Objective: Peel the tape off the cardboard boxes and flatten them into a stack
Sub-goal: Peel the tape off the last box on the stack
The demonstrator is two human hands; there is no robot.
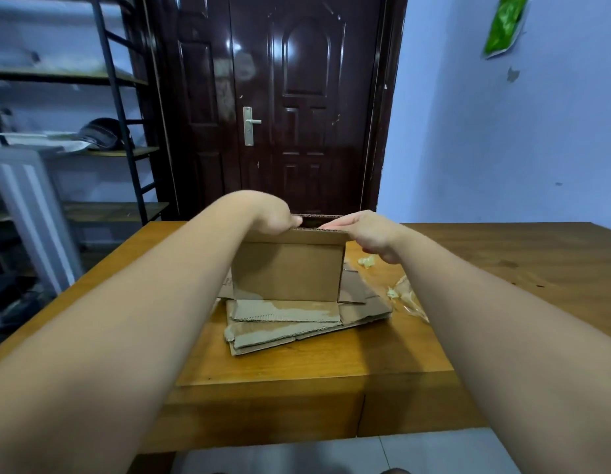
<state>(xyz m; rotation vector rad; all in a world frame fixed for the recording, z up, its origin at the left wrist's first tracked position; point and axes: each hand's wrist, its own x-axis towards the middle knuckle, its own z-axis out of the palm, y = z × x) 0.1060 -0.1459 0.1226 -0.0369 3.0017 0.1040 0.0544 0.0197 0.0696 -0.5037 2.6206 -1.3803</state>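
On the near half of a wooden table [502,254], a stack of flattened cardboard [283,323] lies with its ragged edges toward the camera. It is several sheets deep, which suggests a good part of the job is done. One box [287,271] stands on the far side of the stack, upright, open at the top and not yet flattened.

Both bare arms reach out to it. The left hand [270,217] holds the box's top rim at the 9 o'clock corner, thumb on the near edge and fingers out of sight behind it. The right hand [369,234] grips the same rim at the 3 o'clock corner, fingers hooked over the edge. No tape strip shows on the near face of the box; whether any remains on the hidden sides cannot be told.

At 3 o'clock from the stack, crumpled clear tape [408,297] lies on the table just beside the cardboard. A smaller pale wad [365,261] sits farther back, near the right hand. Judging by the grip, the step in hand is collapsing this box so it can join the pile; no other standing box is in view.

Beyond the table, a dark panelled door [297,97] is closed at 12 o'clock, a metal shelf unit [92,77] stands at 10 o'clock, and a green packet [506,25] hangs on the blue wall at 1 o'clock.
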